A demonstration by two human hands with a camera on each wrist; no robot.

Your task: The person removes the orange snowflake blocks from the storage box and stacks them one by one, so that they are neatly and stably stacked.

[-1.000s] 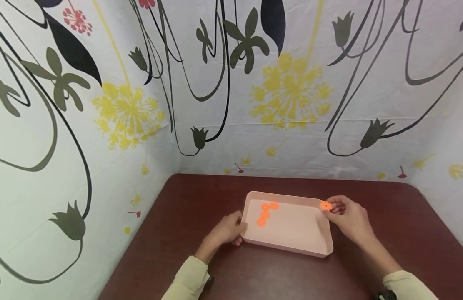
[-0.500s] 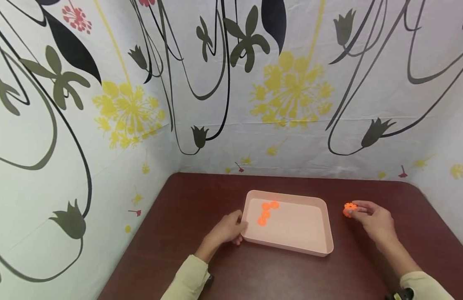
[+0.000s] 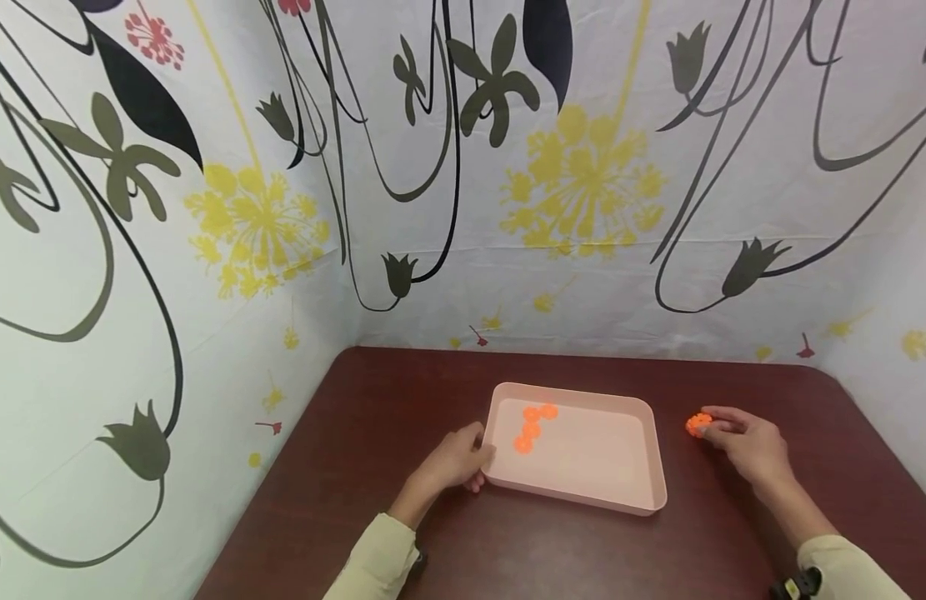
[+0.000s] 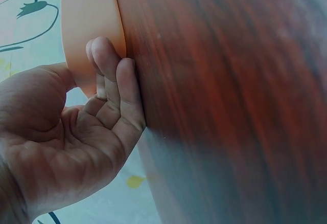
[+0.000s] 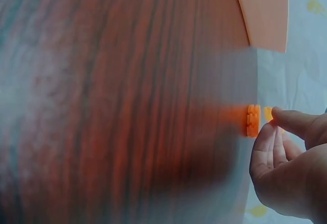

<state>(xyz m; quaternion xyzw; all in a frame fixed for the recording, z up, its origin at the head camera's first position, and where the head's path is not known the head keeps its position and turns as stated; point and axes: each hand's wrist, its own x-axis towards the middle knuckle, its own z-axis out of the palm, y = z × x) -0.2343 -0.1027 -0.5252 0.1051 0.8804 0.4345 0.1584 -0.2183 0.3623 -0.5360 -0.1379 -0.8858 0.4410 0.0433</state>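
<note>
A shallow pink tray (image 3: 583, 450) sits on the table with its left end in the grip of my left hand (image 3: 453, 457). The thumb lies over the rim and the other fingers are against the outside wall (image 4: 92, 24). Inside lie several orange discs (image 3: 532, 429) in a bent row. Right of the tray, my right hand (image 3: 751, 442) pinches an orange notched disc (image 3: 703, 418) between thumb and fingers. It is close above a small stack of orange discs (image 5: 253, 120) on the table. The fingers partly hide the held disc.
The dark red-brown table (image 3: 568, 542) has rounded far corners. Patterned cloth (image 3: 463, 183) with flowers and vines stands behind it and along the sides. The tray's right wall (image 3: 658, 467) is between the two hands.
My right hand has moved right, from the tray's right rim out over the table, and has lowered its disc towards the stack there. The left hand and tray have stayed still.
</note>
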